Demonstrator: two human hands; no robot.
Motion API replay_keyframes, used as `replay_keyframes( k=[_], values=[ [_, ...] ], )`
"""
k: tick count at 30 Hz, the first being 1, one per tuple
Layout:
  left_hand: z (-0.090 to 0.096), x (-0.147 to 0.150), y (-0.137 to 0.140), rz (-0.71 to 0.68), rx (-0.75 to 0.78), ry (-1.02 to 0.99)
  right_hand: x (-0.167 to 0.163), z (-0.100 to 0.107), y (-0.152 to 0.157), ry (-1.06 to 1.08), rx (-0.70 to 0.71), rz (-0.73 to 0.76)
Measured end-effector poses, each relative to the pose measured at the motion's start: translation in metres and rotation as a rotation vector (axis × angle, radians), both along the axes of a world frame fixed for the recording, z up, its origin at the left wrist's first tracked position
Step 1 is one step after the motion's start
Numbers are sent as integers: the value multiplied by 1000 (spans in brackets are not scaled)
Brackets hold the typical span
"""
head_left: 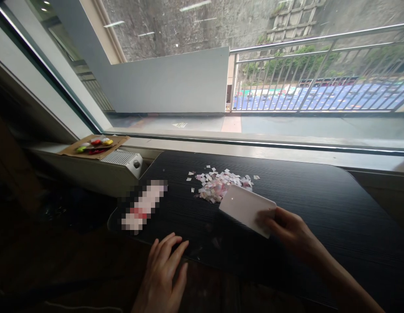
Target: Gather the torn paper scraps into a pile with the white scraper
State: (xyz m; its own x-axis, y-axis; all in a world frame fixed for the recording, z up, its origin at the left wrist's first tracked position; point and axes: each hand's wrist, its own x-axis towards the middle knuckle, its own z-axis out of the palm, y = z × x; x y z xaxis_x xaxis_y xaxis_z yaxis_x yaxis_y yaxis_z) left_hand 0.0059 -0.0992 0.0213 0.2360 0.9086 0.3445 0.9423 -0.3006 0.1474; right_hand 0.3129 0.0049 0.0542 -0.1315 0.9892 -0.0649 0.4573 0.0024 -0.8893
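My right hand [285, 224] grips the right end of a white rectangular tray [242, 206], thumb on top. The tray is held tilted over the black table, its far left edge beside a heap of small cut paper pieces [218, 184]. Part of the heap lies hidden behind the tray. My left hand [167, 263] rests at the table's near edge, fingers stretched and apart, holding nothing. A few loose paper squares lie scattered around the heap.
A blurred-out pale and red item [145, 206] lies on the left of the black table [319, 195]. Further left, a brown cardboard sheet [71, 150] with colourful packets sits on a white radiator [123, 161]. A window sill [254, 150] borders the table's far side.
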Motion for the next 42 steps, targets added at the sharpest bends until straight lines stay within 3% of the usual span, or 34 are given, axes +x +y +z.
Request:
replay_keyframes(
  k=[7, 14, 35, 42],
  values=[
    [1, -7, -6, 36, -36, 14, -19, 10, -6, 64, -159, 242],
    [1, -1, -4, 67, 49, -62, 10, 3, -31, -24, -134, -67],
    [3, 4, -5, 76, 25, -72, -12, 4, -59, 84, -333, 162],
    [4, 5, -5, 78, 43, -74, -17, 8, -40, -10, -158, 61]
  ],
)
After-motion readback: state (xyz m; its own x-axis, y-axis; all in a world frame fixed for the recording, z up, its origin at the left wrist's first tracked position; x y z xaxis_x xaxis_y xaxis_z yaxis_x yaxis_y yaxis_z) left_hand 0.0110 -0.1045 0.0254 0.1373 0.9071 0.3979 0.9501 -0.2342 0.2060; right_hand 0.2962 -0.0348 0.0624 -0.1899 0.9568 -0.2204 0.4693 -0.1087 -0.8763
